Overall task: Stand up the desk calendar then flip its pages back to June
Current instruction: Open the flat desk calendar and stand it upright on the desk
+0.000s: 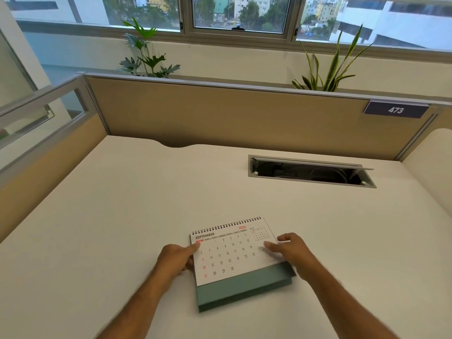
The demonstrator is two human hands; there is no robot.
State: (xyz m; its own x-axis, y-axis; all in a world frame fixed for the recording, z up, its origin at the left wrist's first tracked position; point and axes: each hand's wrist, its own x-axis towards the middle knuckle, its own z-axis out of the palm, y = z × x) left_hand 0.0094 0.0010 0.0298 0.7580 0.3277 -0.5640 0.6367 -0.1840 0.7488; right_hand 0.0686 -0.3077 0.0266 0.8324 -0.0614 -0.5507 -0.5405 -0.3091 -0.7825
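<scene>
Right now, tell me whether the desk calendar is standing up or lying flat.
Lying flat. The desk calendar rests face up on the desk, September page showing, spiral binding away from the person, green base flat along its near edge.

Calendar (pixel 234 255) lies flat on desk (pixel 122 204), near front edge, centre. Left hand (pixel 178 259) at its left edge, right hand (pixel 291 250) at its right edge. Cable slot (pixel 310 171) behind, to the right. Partition (pixel 220 113) along desk's back; two plants (pixel 146 52) behind it.
</scene>
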